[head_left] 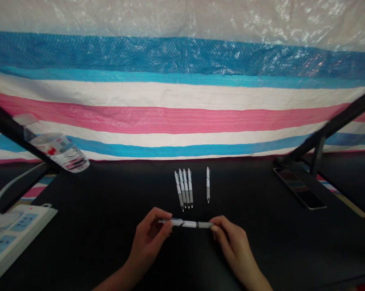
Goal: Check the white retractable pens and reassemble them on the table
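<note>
Both hands hold one white and clear pen (187, 223) level over the black table (109, 226). My left hand (150, 238) pinches its left end between thumb and fingers. My right hand (231, 240) pinches the right end. Just beyond the held pen, a group of several white pens (184, 189) lies side by side, tips toward me. One single pen (208, 184) lies apart to their right.
A water bottle (56, 149) lies at the back left, near a black frame bar. A white power strip (9, 232) sits at the left edge. A phone (299, 188) lies at the right. A striped tarp (182, 101) hangs behind the table.
</note>
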`<action>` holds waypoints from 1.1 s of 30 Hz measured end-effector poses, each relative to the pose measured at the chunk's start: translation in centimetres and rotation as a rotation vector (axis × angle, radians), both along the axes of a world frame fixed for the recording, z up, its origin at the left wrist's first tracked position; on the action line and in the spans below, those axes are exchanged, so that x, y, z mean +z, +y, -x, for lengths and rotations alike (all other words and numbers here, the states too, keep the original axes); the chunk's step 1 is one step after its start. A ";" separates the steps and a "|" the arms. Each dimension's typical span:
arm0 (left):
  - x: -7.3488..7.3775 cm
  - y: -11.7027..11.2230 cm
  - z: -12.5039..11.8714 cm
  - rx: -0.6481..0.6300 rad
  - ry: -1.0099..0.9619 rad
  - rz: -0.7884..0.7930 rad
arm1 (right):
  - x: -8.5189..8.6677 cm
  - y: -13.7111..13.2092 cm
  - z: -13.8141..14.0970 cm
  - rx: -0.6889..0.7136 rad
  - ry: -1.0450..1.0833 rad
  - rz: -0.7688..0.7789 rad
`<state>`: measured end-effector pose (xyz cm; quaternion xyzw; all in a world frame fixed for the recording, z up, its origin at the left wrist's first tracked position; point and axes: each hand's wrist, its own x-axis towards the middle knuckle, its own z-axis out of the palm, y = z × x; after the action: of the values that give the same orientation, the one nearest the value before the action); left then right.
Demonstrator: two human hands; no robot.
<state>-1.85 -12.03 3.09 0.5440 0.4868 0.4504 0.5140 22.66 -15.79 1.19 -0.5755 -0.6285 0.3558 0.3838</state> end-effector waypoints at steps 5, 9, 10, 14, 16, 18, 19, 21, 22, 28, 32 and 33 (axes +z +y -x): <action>0.1 0.0 -0.1 -0.030 -0.019 -0.001 | 0.5 0.0 -0.1 0.053 -0.013 0.011; 0.1 0.0 0.1 0.015 -0.010 0.028 | 0.5 -0.2 0.5 0.053 0.135 0.061; 0.2 0.0 0.1 0.015 -0.012 0.032 | 0.4 -0.2 0.6 0.035 0.179 0.069; 0.1 0.0 0.1 -0.003 -0.024 0.037 | 0.7 -0.2 0.6 0.026 0.168 0.089; 0.0 0.0 0.1 0.007 -0.029 0.033 | 0.9 -0.1 0.5 0.072 0.095 0.066; -0.1 0.0 0.1 0.010 -0.033 0.032 | 0.9 -0.1 0.4 0.104 0.091 0.052; -0.1 0.0 0.1 0.007 -0.034 0.032 | 0.8 -0.1 0.4 0.096 0.123 0.053; -0.1 0.0 0.2 0.000 -0.034 0.039 | 0.5 -0.1 0.4 0.042 0.207 0.069; -0.2 0.0 0.2 -0.001 -0.035 0.039 | 0.4 -0.1 0.5 0.011 0.231 0.074; -0.7 0.0 0.4 0.004 -0.050 0.016 | 0.8 -0.1 0.4 0.128 0.080 0.044; -0.6 0.0 0.4 0.003 -0.050 0.015 | 1.2 0.0 0.5 0.108 0.100 0.070; -0.6 0.0 0.4 0.000 -0.045 0.010 | 1.3 0.0 0.5 0.114 0.069 0.063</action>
<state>-2.28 -12.05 2.50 0.5311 0.4773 0.4604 0.5274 22.15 -15.83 2.47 -0.5379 -0.6351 0.4162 0.3661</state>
